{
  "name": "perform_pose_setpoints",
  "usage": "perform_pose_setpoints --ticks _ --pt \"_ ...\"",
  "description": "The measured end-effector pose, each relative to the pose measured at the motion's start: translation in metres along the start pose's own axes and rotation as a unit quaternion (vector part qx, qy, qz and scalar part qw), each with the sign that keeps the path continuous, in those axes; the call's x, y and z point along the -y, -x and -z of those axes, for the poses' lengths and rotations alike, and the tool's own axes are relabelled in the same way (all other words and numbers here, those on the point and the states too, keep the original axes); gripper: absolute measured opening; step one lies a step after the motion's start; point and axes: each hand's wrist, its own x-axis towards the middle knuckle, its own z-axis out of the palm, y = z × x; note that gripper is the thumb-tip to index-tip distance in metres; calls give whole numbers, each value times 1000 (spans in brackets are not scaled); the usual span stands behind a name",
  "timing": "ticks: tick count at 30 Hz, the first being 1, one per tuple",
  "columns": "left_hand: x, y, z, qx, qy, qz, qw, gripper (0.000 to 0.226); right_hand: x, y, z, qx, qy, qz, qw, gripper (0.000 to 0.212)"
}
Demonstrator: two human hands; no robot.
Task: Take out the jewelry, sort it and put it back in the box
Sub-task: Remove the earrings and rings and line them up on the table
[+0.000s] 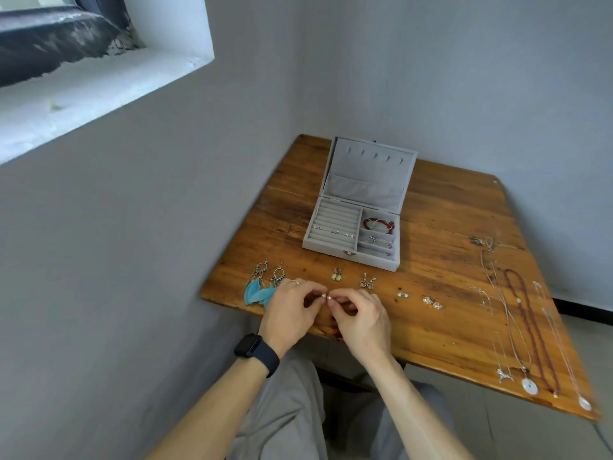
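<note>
A grey jewelry box (335, 249) stands open on the wooden table (441, 293), with a red bracelet (379, 224) and a few small pieces inside. In front of it lie blue feather earrings (262, 287) and several small earring pairs (337, 275). Necklaces (530, 327) are laid out at the right. My left hand (292, 310) and my right hand (361, 318) meet near the table's front edge, both pinching a tiny earring (326, 296) between their fingertips.
The table sits in a corner of grey walls, close to its left and back edges. A window ledge (99, 88) is at upper left. A black watch (257, 353) is on my left wrist. My knees are under the table's front edge.
</note>
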Motion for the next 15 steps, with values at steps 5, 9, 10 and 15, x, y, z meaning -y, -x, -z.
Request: perform_pose_setpoints --ticks 5,9,10,15 --pt "-1 -1 -1 -6 -5 -8 1000 25 -3 0 1 7 -8 -13 1000 19" --pt "-2 0 -3 -13 -26 -6 1000 26 -3 1 2 3 -10 -18 1000 23" --pt "-3 1 -4 -16 -32 -6 999 26 -3 1 2 1 -9 -22 1000 23" --pt "-6 1 -6 -25 -42 5 999 24 -2 2 0 -10 -2 -15 1000 14"
